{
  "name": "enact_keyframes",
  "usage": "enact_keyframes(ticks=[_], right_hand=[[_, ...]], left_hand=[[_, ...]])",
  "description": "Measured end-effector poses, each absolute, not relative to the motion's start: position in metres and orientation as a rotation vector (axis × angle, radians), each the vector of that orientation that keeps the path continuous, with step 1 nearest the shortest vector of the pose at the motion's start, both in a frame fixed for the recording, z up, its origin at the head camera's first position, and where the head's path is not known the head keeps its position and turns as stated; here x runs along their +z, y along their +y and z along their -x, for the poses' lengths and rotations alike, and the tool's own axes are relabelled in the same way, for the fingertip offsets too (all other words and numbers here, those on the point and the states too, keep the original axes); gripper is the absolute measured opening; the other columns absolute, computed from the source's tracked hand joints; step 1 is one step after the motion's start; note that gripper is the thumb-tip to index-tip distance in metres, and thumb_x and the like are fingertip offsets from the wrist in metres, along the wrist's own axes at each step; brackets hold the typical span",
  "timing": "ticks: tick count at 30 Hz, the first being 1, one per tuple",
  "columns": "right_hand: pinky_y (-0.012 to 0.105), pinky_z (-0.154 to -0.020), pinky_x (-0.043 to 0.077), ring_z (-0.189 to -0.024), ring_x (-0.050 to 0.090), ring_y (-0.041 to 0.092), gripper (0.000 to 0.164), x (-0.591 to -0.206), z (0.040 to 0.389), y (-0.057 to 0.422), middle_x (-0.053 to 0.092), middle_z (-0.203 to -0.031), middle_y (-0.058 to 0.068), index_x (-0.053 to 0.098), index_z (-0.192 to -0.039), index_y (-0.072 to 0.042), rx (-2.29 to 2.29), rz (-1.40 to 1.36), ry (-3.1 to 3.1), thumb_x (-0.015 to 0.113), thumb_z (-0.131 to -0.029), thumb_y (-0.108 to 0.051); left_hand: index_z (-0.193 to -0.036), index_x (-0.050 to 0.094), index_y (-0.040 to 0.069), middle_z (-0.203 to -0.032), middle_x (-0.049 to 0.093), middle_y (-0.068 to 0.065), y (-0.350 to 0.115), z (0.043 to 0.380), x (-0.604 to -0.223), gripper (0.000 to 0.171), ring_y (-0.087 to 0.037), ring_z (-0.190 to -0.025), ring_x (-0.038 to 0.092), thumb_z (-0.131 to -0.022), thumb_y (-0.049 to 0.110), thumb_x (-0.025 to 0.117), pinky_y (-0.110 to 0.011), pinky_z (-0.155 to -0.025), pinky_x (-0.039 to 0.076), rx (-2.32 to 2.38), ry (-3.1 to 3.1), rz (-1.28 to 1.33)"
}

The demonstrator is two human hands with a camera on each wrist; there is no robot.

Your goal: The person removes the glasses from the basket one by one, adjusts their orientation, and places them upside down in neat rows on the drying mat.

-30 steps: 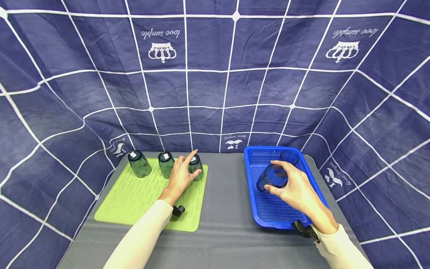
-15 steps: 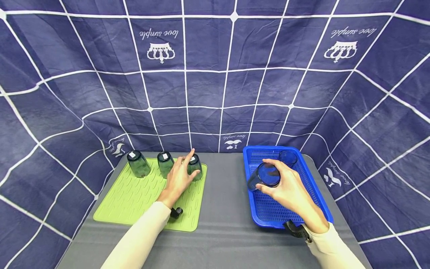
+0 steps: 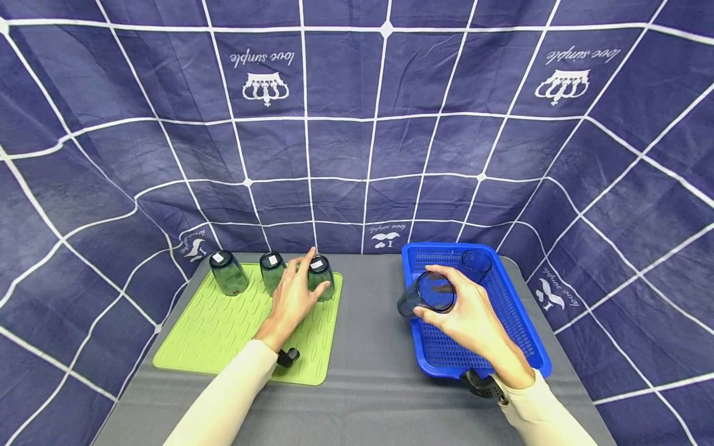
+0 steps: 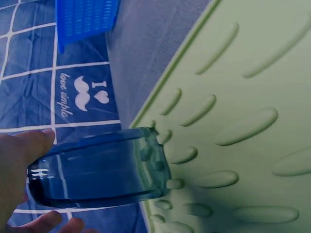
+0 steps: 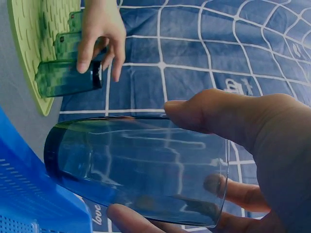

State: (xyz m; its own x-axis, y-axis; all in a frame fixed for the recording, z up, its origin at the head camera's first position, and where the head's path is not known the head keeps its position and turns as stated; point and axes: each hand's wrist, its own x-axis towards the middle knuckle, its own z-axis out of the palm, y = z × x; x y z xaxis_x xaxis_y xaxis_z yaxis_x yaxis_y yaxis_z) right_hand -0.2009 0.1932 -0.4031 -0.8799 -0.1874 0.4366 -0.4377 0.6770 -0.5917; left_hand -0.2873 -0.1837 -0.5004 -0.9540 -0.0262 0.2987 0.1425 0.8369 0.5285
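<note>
In the head view, my right hand [image 3: 471, 313] grips a blue-tinted drinking glass [image 3: 409, 302] between thumb and fingers. It is tilted above the basket's left rim, its mouth towards my palm, as the right wrist view shows for the glass [image 5: 131, 170]. My left hand [image 3: 292, 294] spreads around the base of the rightmost upturned glass [image 3: 323, 286], which stands on the green drying mat [image 3: 223, 334]. In the left wrist view, fingers [image 4: 36, 145] lie on either side of that glass [image 4: 102, 167], not curled tightly. Two more upturned glasses stand left: one glass [image 3: 229, 275], another glass [image 3: 271, 275].
A blue plastic basket [image 3: 421, 353] sits on the right of the grey table [image 3: 368, 347], with one more glass [image 3: 476, 263] in its far right corner. Blue checked cloth [image 3: 346, 148] hangs behind and at both sides.
My right hand has carried the glass leftward, from above the basket's inside to above its left rim. My left hand has stayed by the rightmost upturned glass, with only a slight shift.
</note>
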Motion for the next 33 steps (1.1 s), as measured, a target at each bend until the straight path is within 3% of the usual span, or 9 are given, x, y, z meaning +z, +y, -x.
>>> enact_keyframes(ticks=[7,21,24,28,33], right_hand=[[0.055,-0.098,0.069,-0.113,0.088,0.025,0.082,-0.403,0.200,0.187,0.086,-0.130,0.003,0.074,-0.151,-0.018,1.064,-0.488,-2.530,0.110,-0.077,-0.023],[0.033,-0.093,0.070,-0.109,0.088,0.019,0.081,-0.407,0.200,0.175,0.085,-0.132,0.000,0.074,-0.150,-0.024,1.177,-0.457,-2.516,0.110,-0.077,-0.023],[0.035,-0.092,0.070,-0.108,0.089,0.021,0.081,-0.407,0.199,0.172,0.086,-0.132,0.002,0.074,-0.150,-0.023,1.206,-0.461,-2.499,0.110,-0.078,-0.022],[0.045,-0.095,0.070,-0.110,0.087,0.023,0.080,-0.408,0.199,0.169,0.087,-0.130,0.003,0.074,-0.150,-0.024,1.187,-0.456,-2.482,0.109,-0.078,-0.025],[0.042,-0.095,0.069,-0.110,0.087,0.022,0.080,-0.408,0.197,0.167,0.087,-0.129,0.001,0.073,-0.150,-0.027,1.217,-0.437,-2.489,0.110,-0.078,-0.025]], left_hand=[[-0.178,0.047,0.029,-0.167,0.058,-0.016,-0.182,0.279,-0.490,0.092,-0.045,-0.151,0.062,-0.100,0.041,0.093,-0.073,-0.105,0.064,-0.817,-2.640,0.115],[-0.165,0.064,0.022,-0.160,0.066,-0.013,-0.176,0.258,-0.475,0.071,-0.043,-0.145,0.066,-0.103,0.042,0.091,-0.067,-0.110,0.063,-0.814,-2.523,0.237],[-0.163,0.067,0.020,-0.157,0.068,-0.013,-0.174,0.253,-0.472,0.069,-0.043,-0.145,0.067,-0.101,0.040,0.092,-0.067,-0.110,0.063,-0.822,-2.494,0.255],[-0.161,0.069,0.021,-0.156,0.070,-0.010,-0.170,0.248,-0.468,0.068,-0.041,-0.145,0.068,-0.100,0.039,0.093,-0.066,-0.112,0.063,-0.849,-2.454,0.296],[-0.158,0.071,0.019,-0.155,0.072,-0.010,-0.164,0.244,-0.463,0.065,-0.039,-0.144,0.070,-0.100,0.037,0.094,-0.065,-0.113,0.063,-0.881,-2.389,0.377]])
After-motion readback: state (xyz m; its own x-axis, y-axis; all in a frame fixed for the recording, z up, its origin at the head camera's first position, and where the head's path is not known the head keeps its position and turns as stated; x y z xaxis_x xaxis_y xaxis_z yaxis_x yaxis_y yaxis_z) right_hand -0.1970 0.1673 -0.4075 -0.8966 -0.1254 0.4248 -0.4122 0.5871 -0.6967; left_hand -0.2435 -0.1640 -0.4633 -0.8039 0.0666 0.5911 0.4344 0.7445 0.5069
